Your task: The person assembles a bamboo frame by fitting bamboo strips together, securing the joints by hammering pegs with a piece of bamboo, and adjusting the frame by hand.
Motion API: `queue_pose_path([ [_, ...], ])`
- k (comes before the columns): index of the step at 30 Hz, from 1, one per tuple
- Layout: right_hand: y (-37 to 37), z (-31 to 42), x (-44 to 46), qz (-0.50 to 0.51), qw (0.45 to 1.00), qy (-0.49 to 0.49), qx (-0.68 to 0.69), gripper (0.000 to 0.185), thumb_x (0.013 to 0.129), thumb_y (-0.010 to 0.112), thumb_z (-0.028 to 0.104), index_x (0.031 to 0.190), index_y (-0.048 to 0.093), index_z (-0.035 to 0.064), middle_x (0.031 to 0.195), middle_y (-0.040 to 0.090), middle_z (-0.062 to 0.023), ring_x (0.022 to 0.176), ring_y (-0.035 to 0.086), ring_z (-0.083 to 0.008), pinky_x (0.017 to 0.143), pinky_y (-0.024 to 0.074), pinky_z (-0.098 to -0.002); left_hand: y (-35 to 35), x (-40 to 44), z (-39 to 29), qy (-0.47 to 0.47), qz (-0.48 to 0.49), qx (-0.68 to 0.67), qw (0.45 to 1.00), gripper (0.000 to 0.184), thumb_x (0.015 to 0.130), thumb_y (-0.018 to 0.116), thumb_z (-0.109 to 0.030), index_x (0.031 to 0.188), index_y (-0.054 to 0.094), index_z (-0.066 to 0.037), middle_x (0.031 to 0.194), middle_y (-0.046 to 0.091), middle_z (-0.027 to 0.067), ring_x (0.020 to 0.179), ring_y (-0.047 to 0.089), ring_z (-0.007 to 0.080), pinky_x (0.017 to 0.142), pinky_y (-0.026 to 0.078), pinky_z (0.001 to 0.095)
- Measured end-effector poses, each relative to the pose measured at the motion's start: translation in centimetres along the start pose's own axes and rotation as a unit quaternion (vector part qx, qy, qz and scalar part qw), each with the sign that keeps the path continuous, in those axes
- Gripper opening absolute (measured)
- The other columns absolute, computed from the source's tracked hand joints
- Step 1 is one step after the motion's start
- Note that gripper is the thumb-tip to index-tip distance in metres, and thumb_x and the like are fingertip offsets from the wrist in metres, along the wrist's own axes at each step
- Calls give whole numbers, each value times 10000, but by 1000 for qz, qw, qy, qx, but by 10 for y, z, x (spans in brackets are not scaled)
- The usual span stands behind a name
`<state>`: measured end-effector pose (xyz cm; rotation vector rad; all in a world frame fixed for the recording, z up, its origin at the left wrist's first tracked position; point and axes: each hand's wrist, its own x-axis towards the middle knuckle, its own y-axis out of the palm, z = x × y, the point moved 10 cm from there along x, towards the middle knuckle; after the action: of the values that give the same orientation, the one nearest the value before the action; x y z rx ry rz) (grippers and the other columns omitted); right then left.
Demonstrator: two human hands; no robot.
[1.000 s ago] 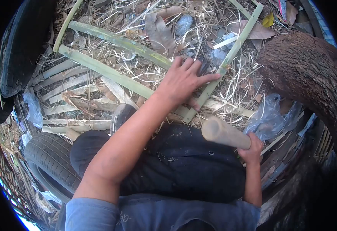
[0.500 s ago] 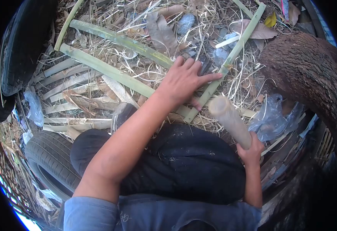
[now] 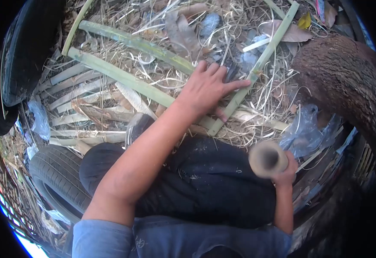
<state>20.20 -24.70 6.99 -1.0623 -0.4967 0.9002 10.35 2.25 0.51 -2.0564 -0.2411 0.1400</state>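
Observation:
My left hand (image 3: 209,88) presses down with its fingers spread over a frame of flat green bamboo strips. Its index finger and thumb rest on the right-hand strip (image 3: 270,50), which slants up and away. Two long strips, an upper one (image 3: 147,47) and a lower one (image 3: 123,78), run leftward from beneath the hand and wrist. The corner where the strips meet is partly covered. Above my right thigh, my right hand (image 3: 286,170) grips a short, thick wooden club (image 3: 267,159), its blurred round end facing the camera.
Pale shavings (image 3: 267,96) and dry leaves litter the ground. A rough-barked log (image 3: 338,77) lies at right, beside a clear plastic bag (image 3: 304,133). At left are a tyre (image 3: 61,176) and split bamboo slats (image 3: 78,92). My dark-trousered legs (image 3: 205,180) are folded below the strips.
The club has swung down and back toward me, tilting so its end faces the camera. My left hand stays in place on the strips.

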Motion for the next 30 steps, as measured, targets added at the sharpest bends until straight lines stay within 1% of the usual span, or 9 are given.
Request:
queue_pose_path([
  [2,16,-9,0,81,991,56,-91,523,611,797,148,1078,607,12,780,657,-203,718,657,-424,669,534,-450,-1,2,-2,2,18,22,1000,1088,466,832,-530,1464,405,-462,947,507,17,953,507,206,835,345,354],
  [6,2,4,-5,32,999,0,-16,433,633,802,148,1006,612,37,810,663,-209,769,673,-412,675,531,-458,4,3,0,1,23,11,1000,1099,447,819,-575,1461,410,-458,963,513,20,993,515,210,836,340,372],
  [10,15,-20,-7,103,982,104,-117,472,632,817,151,1038,615,22,831,664,-208,776,665,-410,696,527,-447,2,3,-1,-2,19,6,1000,1101,447,807,-595,1463,407,-459,953,508,20,983,510,216,854,341,371],
  [14,1,3,-8,15,1000,11,13,459,657,788,165,1050,589,35,838,650,-212,753,631,-445,677,501,-496,2,2,0,-3,20,7,1000,1070,485,808,-559,1468,397,-463,932,502,14,962,512,208,840,345,360],
  [16,24,-10,0,102,984,64,-129,443,652,793,170,1017,584,34,840,648,-197,738,637,-428,675,506,-484,1,1,-5,10,-3,35,999,1065,488,803,-566,1467,398,-462,937,505,12,960,511,208,848,346,359],
  [18,14,1,4,67,990,4,-120,429,652,794,172,996,578,33,817,647,-186,729,638,-421,673,505,-476,1,3,-1,6,3,20,1000,1074,478,820,-549,1464,402,-463,948,512,13,966,513,204,841,346,361],
  [20,-4,11,-4,-4,1000,9,10,418,664,784,169,1006,582,37,799,646,-183,726,635,-427,686,506,-481,5,0,1,-4,25,3,1000,1091,459,831,-551,1460,407,-462,962,520,16,978,514,202,841,350,366],
  [22,24,-2,8,111,979,84,-149,415,652,783,158,994,585,31,777,643,-171,723,642,-419,647,507,-461,1,2,0,-4,25,-4,1000,1097,451,829,-566,1459,408,-462,969,523,17,987,515,203,849,344,367],
  [30,17,-2,3,86,990,44,-102,403,660,777,155,1000,604,26,831,658,-212,753,650,-423,663,513,-485,4,4,0,2,3,39,999,1103,438,828,-559,1455,410,-467,964,528,10,983,521,201,851,348,378],
])
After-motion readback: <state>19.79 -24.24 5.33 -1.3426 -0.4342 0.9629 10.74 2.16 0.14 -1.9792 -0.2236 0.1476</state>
